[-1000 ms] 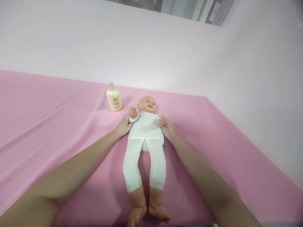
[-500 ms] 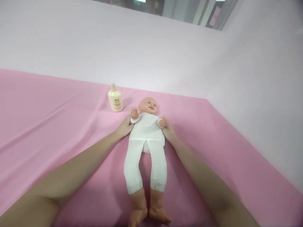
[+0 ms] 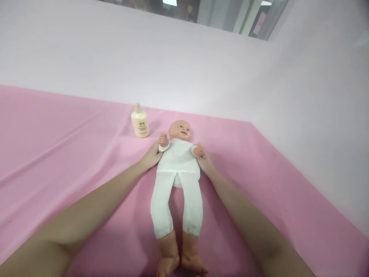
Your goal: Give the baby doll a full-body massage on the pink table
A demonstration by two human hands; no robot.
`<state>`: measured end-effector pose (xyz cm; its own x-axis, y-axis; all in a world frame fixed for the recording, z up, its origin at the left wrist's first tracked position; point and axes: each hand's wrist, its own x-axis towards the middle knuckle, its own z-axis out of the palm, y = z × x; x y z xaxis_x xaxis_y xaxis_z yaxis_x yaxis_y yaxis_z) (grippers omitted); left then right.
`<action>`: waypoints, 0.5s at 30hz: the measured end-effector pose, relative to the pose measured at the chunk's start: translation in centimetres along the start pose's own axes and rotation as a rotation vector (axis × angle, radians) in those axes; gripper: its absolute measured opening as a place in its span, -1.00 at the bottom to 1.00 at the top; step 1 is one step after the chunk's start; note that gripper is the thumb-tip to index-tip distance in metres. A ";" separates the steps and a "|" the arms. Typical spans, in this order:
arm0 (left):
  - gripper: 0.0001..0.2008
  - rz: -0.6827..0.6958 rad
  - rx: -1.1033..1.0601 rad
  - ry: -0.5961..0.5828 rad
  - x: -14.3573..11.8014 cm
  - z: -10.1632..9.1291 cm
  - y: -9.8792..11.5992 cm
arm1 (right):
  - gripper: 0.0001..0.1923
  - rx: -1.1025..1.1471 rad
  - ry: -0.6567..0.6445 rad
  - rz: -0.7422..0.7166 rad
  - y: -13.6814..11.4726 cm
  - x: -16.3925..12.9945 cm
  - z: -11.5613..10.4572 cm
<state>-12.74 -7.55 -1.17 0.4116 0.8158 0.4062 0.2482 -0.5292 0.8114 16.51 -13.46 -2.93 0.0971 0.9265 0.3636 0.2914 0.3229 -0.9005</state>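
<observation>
A baby doll with a white cloth body lies on its back on the pink cloth, head away from me and bare feet towards me. My left hand grips it at its left-hand side in the picture, below the doll's raised fist, with the thumb in sight. On the opposite side my right hand holds the doll by the other arm. The fingers of both hands are mostly hidden under and behind the doll.
A pale yellow lotion bottle stands upright beyond my left hand. Pink cloth with some creases covers the surface. A white wall rises behind it and along the right, with a window at the top.
The whole view has shifted very slightly. Both hands and the doll keep their places relative to each other.
</observation>
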 end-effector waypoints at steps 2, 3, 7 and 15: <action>-0.64 0.011 0.001 -0.001 0.1 0.0 0.2 | -0.65 0.000 -0.001 -0.004 -0.1 0.0 0.0; -0.67 0.017 0.000 -0.006 0.1 0.0 0.3 | -0.66 0.001 0.002 -0.011 -0.1 0.0 0.0; -0.74 0.022 -0.016 -0.023 0.2 0.0 1.0 | -0.67 -0.004 0.010 -0.027 0.0 0.0 0.1; -0.72 0.007 -0.016 -0.011 0.1 0.0 1.0 | -0.67 -0.038 -0.003 -0.048 0.0 0.0 0.0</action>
<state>-12.44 -7.99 -0.33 0.4227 0.8097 0.4070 0.2312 -0.5306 0.8155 16.48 -13.48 -2.92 0.0792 0.9109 0.4050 0.3312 0.3592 -0.8725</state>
